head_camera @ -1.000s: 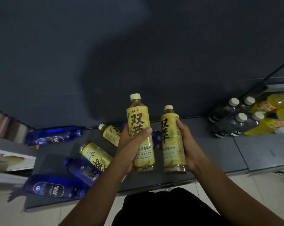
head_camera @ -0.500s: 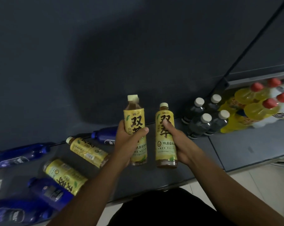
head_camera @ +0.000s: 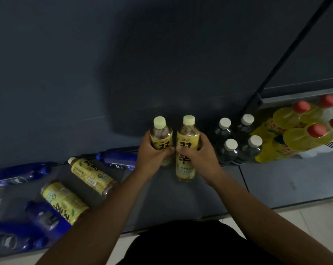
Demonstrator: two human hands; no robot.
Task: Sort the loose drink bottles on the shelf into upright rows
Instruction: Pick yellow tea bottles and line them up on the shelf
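Two yellow-labelled tea bottles stand upright side by side near the back of the grey shelf [head_camera: 288, 184]. My left hand [head_camera: 152, 155] grips the left tea bottle [head_camera: 160, 139] round its middle. My right hand [head_camera: 202, 155] grips the right tea bottle [head_camera: 186, 142] the same way. Two more yellow tea bottles [head_camera: 91, 174] [head_camera: 63, 201] lie on their sides at the left, among several blue bottles [head_camera: 118, 159] [head_camera: 45, 219] that also lie flat.
To the right of my hands stand several dark bottles with white caps [head_camera: 230, 148] in two rows. Beyond them stand yellow bottles with red caps [head_camera: 299, 134]. A dark back panel rises behind the shelf. Pale floor tiles [head_camera: 305, 222] run along the shelf's front edge.
Both hands have carried the two tea bottles away from me and to the right, lowering them upright towards the back of the shelf next to the dark bottles. My view has shifted right.
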